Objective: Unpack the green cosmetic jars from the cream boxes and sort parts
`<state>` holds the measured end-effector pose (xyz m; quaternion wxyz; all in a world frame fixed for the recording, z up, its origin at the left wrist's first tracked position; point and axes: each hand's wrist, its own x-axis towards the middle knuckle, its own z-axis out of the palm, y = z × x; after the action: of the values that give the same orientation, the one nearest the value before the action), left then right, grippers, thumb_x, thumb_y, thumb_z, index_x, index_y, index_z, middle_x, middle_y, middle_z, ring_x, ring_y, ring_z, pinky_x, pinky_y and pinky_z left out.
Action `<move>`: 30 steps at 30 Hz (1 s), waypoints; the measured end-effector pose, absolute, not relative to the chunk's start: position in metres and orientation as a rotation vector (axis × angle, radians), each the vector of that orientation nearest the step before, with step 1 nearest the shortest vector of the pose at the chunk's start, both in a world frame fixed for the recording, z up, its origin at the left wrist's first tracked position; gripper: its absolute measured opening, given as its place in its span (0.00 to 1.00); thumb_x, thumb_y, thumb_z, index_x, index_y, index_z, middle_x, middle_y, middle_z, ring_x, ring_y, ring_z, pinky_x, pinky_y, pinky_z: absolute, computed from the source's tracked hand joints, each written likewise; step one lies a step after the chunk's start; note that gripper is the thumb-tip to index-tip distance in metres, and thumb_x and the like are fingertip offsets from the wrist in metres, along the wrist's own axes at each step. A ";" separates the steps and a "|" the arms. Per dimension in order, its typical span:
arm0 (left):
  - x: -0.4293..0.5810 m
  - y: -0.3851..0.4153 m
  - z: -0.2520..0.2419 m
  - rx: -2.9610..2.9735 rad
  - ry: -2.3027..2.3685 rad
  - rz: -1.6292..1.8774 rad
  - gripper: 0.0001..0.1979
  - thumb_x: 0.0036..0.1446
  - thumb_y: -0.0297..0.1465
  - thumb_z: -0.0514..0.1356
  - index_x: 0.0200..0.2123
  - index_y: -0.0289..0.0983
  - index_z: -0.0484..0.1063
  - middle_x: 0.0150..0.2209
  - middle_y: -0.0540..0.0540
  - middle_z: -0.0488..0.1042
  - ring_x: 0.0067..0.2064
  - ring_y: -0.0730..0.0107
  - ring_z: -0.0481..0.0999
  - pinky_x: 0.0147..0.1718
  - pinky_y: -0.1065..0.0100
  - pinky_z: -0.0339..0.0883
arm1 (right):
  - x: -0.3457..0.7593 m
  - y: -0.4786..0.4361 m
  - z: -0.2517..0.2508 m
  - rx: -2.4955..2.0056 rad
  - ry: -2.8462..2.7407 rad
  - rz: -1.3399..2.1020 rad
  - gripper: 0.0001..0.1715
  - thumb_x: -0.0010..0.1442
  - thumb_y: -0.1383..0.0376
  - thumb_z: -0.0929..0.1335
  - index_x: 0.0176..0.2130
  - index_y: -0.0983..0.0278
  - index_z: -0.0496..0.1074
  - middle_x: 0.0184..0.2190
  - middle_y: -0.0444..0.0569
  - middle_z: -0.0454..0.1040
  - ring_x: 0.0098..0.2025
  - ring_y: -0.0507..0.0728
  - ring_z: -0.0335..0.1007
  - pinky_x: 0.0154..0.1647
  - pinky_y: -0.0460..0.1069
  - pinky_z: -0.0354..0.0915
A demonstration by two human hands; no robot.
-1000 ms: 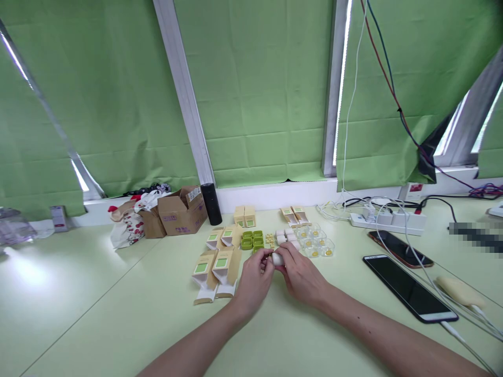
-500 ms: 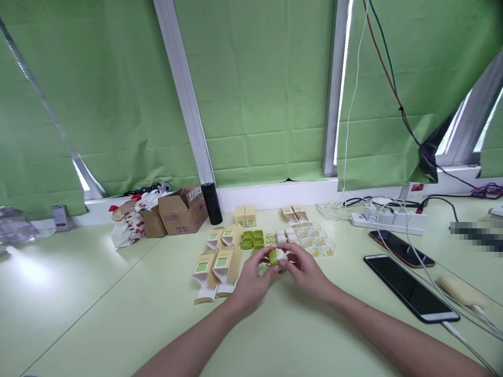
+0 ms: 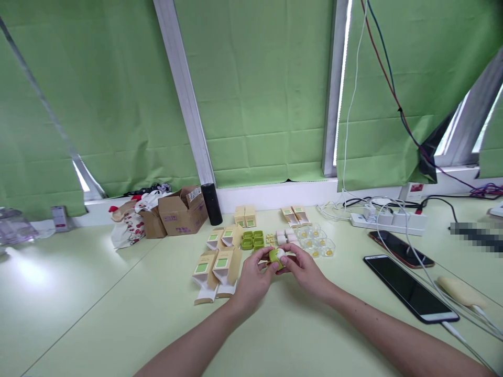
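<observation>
My left hand [image 3: 254,276] holds a small green case [image 3: 273,255] between thumb and fingers. On its right, my right hand [image 3: 305,267] grips a white piece [image 3: 280,253] set against the green case. Just beyond my hands are green square cups [image 3: 252,239], tiny yellow pieces [image 3: 270,239], white blocks [image 3: 286,236] and clear trays [image 3: 316,241] with yellow bits. Left of my left hand, open cream boxes [image 3: 220,262] with green labels lie on the table.
Farther back are two closed cream boxes [image 3: 244,215], more open boxes [image 3: 294,215], a black cylinder [image 3: 211,204] and a cardboard carton [image 3: 183,210]. To the right lie two phones [image 3: 411,288] [image 3: 401,248], a power strip [image 3: 389,221], a beige power bank [image 3: 462,291] and white cables.
The green case and white piece have turned slightly between my fingers. Both hands stay in nearly the same place.
</observation>
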<state>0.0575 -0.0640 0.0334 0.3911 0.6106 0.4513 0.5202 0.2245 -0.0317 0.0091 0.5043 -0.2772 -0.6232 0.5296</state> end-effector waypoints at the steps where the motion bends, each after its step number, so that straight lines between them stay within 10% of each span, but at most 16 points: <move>1: 0.058 -0.064 0.033 1.547 1.154 1.328 0.25 0.54 0.42 0.70 0.51 0.35 0.75 0.48 0.37 0.79 0.49 0.54 0.80 0.51 0.54 0.75 | 0.224 -0.032 0.010 -0.669 -1.495 1.294 0.25 0.61 0.45 0.71 0.47 0.60 0.73 0.43 0.50 0.79 0.42 0.60 0.79 0.46 0.59 0.78; 30: 0.036 -0.046 0.019 1.270 0.940 1.620 0.31 0.54 0.43 0.71 0.58 0.37 0.72 0.61 0.35 0.72 0.64 0.49 0.69 0.63 0.54 0.63 | 0.253 -0.014 0.018 -0.523 -0.966 1.621 0.22 0.53 0.52 0.78 0.45 0.58 0.79 0.44 0.50 0.80 0.43 0.60 0.74 0.41 0.55 0.71</move>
<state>0.0364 -0.0460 0.0188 0.4252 0.5081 0.3760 0.6479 0.2527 -0.0137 0.0183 0.5578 -0.2216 -0.4093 0.6872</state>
